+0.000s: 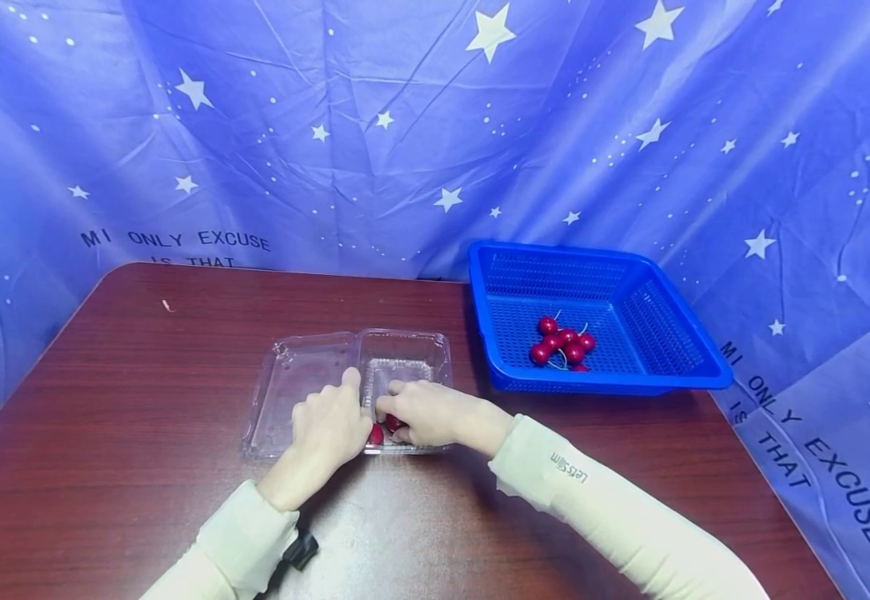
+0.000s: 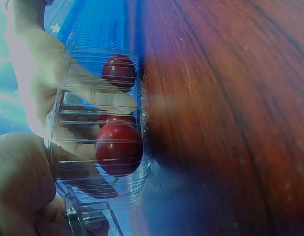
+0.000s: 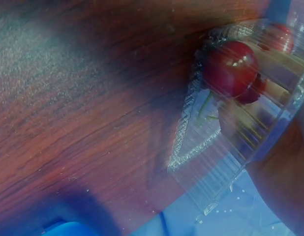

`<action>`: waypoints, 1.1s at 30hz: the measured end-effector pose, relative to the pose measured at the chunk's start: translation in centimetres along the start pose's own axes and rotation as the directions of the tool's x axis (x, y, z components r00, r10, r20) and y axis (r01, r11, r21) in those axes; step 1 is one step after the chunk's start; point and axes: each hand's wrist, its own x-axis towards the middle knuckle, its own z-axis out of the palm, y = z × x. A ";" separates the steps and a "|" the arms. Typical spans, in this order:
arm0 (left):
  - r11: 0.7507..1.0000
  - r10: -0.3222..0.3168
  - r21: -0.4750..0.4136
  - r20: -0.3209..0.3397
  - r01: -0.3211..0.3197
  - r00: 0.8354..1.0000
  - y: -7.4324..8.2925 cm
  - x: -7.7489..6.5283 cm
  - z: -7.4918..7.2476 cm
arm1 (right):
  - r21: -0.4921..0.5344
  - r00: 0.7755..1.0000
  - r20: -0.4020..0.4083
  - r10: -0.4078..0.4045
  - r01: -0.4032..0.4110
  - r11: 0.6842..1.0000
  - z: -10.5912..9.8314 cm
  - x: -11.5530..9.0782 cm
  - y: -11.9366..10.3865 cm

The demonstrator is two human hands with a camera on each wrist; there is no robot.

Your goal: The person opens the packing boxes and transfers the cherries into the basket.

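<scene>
A clear plastic clamshell box (image 1: 405, 340) lies on the table with its lid (image 1: 307, 375) folded out to the left. My left hand (image 1: 330, 421) holds the box at the hinge side, thumb pointing away from me. My right hand (image 1: 427, 412) reaches down inside and pinches a dark red cherry (image 1: 393, 422) low in the box. Beside it, near the front wall, sits another cherry (image 1: 376, 434). Through the ribbed wall in the left wrist view, one cherry (image 2: 118, 149) stands close to that wall and another cherry (image 2: 118, 71) lies beyond the right fingers (image 2: 117, 102). Green stems (image 3: 205, 105) show in the right wrist view.
A blue plastic basket (image 1: 607, 383) stands at the back right, with several cherries (image 1: 566, 340) on its floor. Behind the wooden table (image 1: 142, 400) hangs a blue star-printed cloth (image 1: 375, 167). A small pale scrap (image 1: 167, 306) lies at the back left.
</scene>
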 end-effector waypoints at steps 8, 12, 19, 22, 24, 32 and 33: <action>1.000 0.002 0.006 -0.009 -0.002 1.000 0.0 0.0 0.1 | -0.052 1.000 0.004 0.030 -0.030 0.998 0.1 -0.1 0.0; 1.000 -0.001 0.007 -0.007 0.001 1.000 0.1 0.0 0.1 | -0.064 1.000 -0.016 0.018 -0.019 0.998 0.1 -0.2 0.1; 1.000 -0.006 0.007 -0.013 0.006 1.000 0.0 0.0 0.2 | -0.071 0.999 -0.038 0.000 -0.002 0.997 -0.3 -0.4 0.4; 1.000 -0.001 0.007 -0.015 0.001 1.000 0.0 0.0 0.1 | -0.066 0.999 -0.044 0.006 -0.009 0.998 -0.5 -0.5 0.5; 1.000 0.002 0.005 -0.015 -0.002 1.000 0.0 0.0 0.1 | -0.059 0.999 -0.048 0.009 -0.012 0.998 -0.7 -0.5 0.6; 1.000 0.007 -0.001 -0.014 -0.007 1.000 0.0 0.0 0.1 | -0.049 0.996 -0.086 -0.012 0.008 0.999 -1.5 -0.7 0.8; 1.000 0.006 -0.001 -0.015 -0.006 1.000 0.0 0.0 0.1 | -0.051 0.995 -0.096 -0.019 0.014 0.999 -1.6 -0.7 0.9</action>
